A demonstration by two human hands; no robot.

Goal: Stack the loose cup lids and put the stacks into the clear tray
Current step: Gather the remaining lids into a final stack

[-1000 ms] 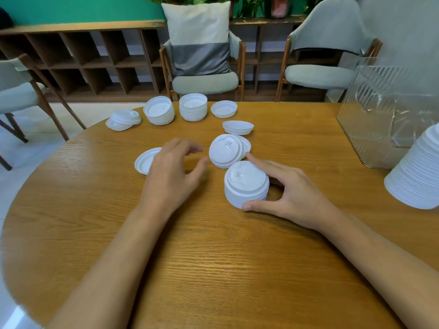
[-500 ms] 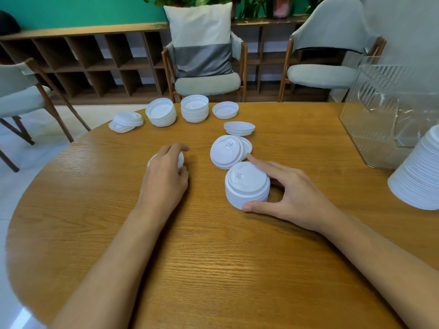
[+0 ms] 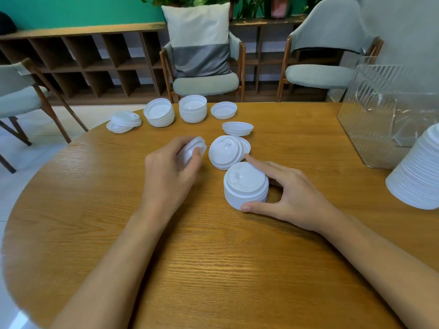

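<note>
While no lids are seen inside the clear tray at the right, little is finished: short stacks stand near the far edge of the table, and loose lids lie mid-table. One lid is pinched by the left hand; the near stack is clasped by the right hand. Bare wood is left towards the tray.

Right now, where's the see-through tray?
In the head view, the clear tray stands on the table's far right side, just behind the big white stack.
</note>
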